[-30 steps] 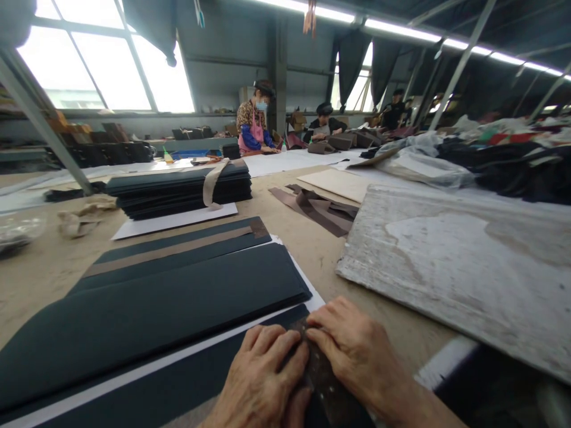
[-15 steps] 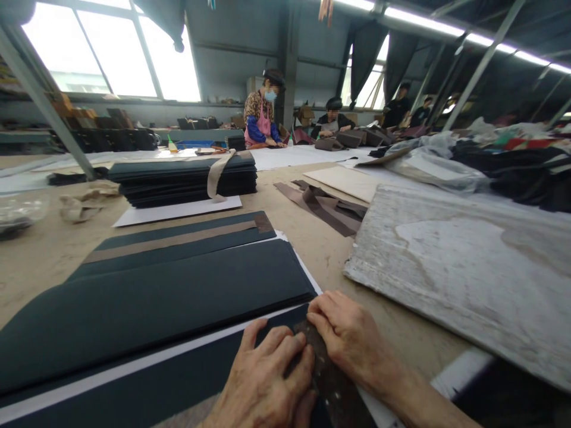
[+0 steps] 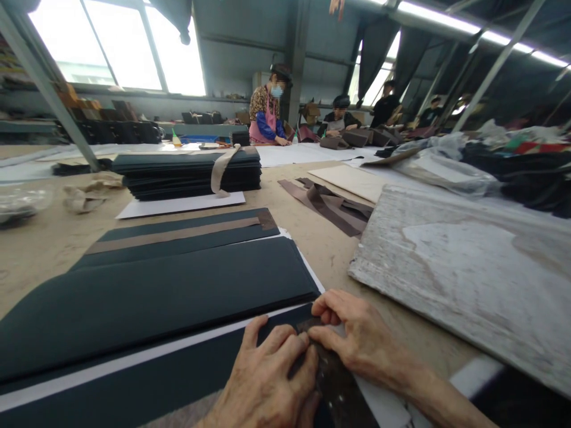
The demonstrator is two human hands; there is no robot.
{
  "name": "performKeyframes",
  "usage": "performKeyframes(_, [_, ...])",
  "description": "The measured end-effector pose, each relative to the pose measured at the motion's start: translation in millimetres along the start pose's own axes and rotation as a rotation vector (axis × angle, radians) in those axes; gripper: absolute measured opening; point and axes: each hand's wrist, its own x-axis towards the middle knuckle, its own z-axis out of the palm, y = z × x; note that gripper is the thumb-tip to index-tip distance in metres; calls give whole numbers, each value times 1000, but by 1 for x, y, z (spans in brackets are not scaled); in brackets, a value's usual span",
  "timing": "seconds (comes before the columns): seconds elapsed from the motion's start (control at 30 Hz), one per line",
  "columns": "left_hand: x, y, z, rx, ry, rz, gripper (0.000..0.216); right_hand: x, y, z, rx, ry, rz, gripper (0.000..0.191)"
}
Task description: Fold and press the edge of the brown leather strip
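A dark brown strip [image 3: 332, 380], speckled with small pale dots, is pinched between the fingertips of the left hand [image 3: 267, 380] and right hand [image 3: 361, 342], lying over a dark sheet [image 3: 156, 380] beneath the fingers.

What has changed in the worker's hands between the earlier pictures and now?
The right hand has curled its fingers and shifted slightly up the brown strip. The left hand stays pressed on the strip beside it. The dark sheets lie as before.
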Motion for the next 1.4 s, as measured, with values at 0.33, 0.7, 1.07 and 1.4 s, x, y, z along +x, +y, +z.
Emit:
performKeyframes(0.33, [-5, -4, 11, 18, 98, 24, 25, -2, -3, 8, -66, 74, -9, 5])
performKeyframes(0.7, [-1, 1, -2, -11, -17, -30, 23, -6, 4, 4, -30, 47, -71, 4])
performKeyframes(1.07, [-2, -1, 6, -5, 108, -8, 21, -2, 6, 6, -33, 59, -68, 13])
performKeyframes(1.4, [-1, 1, -1, -11, 6, -34, 23, 0, 4, 5, -42, 44, -87, 5])
